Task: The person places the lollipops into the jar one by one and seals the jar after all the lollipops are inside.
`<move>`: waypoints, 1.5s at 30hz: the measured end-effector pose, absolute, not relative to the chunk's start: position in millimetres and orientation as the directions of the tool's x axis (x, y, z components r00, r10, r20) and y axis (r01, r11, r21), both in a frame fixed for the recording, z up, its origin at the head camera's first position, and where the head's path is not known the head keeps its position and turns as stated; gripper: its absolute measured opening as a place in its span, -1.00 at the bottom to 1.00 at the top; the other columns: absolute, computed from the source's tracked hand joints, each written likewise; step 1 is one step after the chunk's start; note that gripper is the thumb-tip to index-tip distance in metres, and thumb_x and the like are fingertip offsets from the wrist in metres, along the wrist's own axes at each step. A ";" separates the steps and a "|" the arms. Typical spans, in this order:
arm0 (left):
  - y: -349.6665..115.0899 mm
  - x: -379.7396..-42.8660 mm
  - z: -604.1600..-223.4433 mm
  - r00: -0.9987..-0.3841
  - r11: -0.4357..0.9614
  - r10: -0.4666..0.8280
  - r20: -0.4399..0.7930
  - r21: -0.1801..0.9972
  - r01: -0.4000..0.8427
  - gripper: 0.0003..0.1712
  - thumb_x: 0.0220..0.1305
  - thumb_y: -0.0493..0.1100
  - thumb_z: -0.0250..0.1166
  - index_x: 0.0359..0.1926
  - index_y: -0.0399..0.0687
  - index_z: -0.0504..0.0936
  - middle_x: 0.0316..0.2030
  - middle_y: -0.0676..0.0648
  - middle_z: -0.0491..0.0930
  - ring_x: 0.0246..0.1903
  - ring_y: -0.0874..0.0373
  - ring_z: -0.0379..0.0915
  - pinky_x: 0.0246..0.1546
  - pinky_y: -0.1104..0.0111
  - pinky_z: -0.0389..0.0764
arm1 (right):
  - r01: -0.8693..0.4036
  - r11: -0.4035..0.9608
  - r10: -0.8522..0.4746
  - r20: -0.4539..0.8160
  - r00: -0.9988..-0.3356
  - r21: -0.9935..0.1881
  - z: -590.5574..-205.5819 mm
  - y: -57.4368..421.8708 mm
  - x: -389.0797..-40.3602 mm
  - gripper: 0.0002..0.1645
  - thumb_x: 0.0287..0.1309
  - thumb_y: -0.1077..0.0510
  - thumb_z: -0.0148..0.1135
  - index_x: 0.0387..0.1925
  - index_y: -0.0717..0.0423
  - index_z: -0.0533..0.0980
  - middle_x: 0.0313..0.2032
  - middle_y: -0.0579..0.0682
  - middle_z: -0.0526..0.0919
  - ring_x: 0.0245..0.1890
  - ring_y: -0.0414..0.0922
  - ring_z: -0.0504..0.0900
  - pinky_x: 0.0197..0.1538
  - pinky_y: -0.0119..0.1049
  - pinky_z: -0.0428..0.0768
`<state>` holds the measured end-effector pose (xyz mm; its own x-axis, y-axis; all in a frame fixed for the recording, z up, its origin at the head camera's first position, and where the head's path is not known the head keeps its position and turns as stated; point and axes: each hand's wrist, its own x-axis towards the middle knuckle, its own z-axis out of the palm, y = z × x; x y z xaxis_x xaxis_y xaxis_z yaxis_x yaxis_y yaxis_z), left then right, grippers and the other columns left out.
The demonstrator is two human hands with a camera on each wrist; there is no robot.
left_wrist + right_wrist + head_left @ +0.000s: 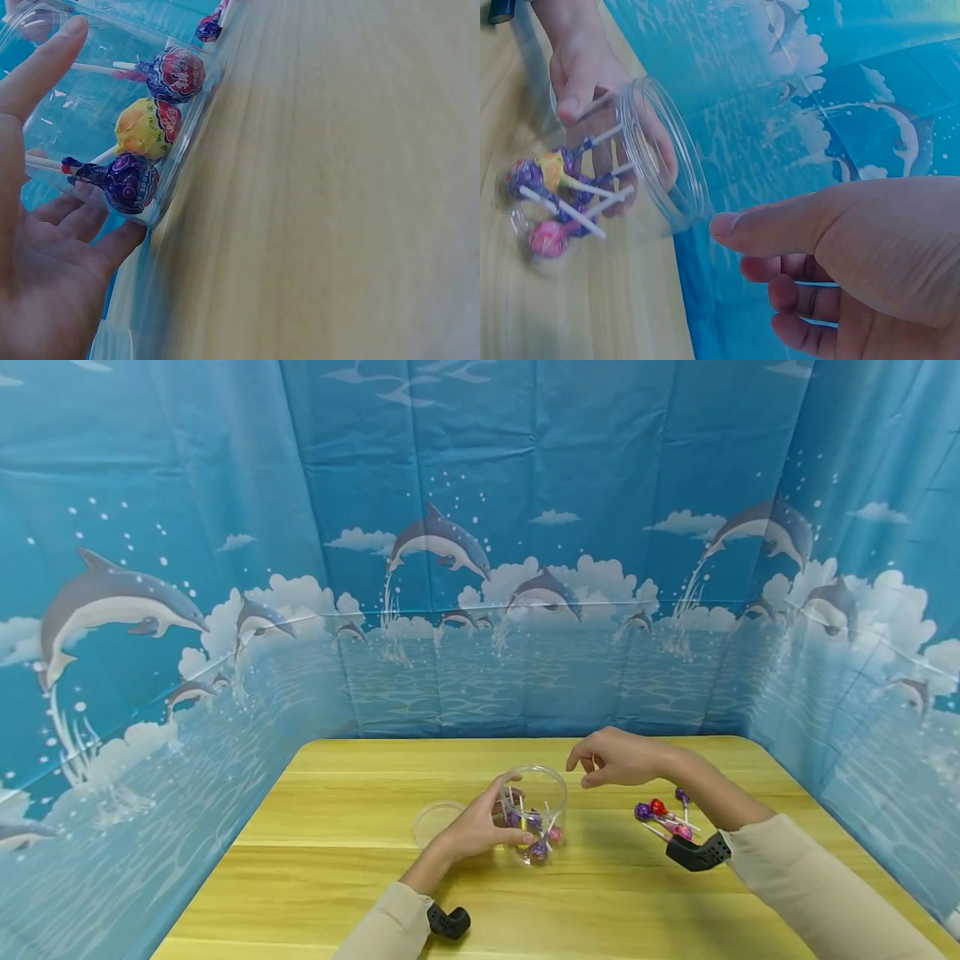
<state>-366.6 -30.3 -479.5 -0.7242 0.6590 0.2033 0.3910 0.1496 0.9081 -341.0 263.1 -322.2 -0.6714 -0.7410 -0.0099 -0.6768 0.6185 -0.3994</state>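
A clear plastic jar [551, 806] stands on the table with several wrapped lollipops inside, their sticks pointing up. My left hand [480, 822] grips its side, thumb in front and fingers round the back. In the left wrist view, purple and yellow lollipops [146, 129] show through the wall. To the right of the jar's rim, slightly above it, my right hand [618, 758] hovers with loosely bent fingers and holds nothing. A pink lollipop [549, 238] lies low in the jar in the right wrist view. More lollipops [660, 810] lie loose on the table below the right forearm.
A round clear lid [437, 818] lies flat on the yellow wooden table [337, 827], left of the jar and partly behind the left hand. A blue dolphin-print curtain [480, 677] closes off the back and both sides. Black wrist mounts [697, 853] are on both sleeves.
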 end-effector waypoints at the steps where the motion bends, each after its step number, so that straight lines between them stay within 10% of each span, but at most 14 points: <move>1: -30.4 -366.8 -479.7 -0.724 0.148 0.659 0.205 0.908 0.392 0.05 0.25 -0.09 0.52 0.60 0.26 0.10 0.36 -0.26 0.38 0.27 0.00 0.45 0.25 0.17 0.47 | -0.669 0.627 -0.733 -0.012 -0.680 -0.399 -321.9 266.1 -340.1 -0.67 0.40 0.14 0.34 0.12 0.17 0.65 -0.43 -0.21 0.54 -0.49 -0.23 0.45 -0.35 -0.28 0.49; 45: -32.2 -367.7 -480.9 -0.712 0.133 0.674 0.199 0.915 0.381 -0.01 0.29 -0.11 0.50 0.58 0.31 0.12 0.33 -0.27 0.38 0.28 -0.05 0.45 0.20 0.25 0.51 | -0.409 0.748 -0.506 -0.050 -0.861 -0.522 -391.8 421.1 -326.2 -0.76 0.41 0.23 0.29 0.01 0.29 0.66 -0.23 -0.05 0.68 -0.22 -0.12 0.64 -0.20 -0.22 0.64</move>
<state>-367.7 -32.2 -480.9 -0.7117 0.6738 0.1987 0.3815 0.1332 0.9147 -326.2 421.1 -391.8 -0.8614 -0.5055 -0.0497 -0.4090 0.7483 -0.5222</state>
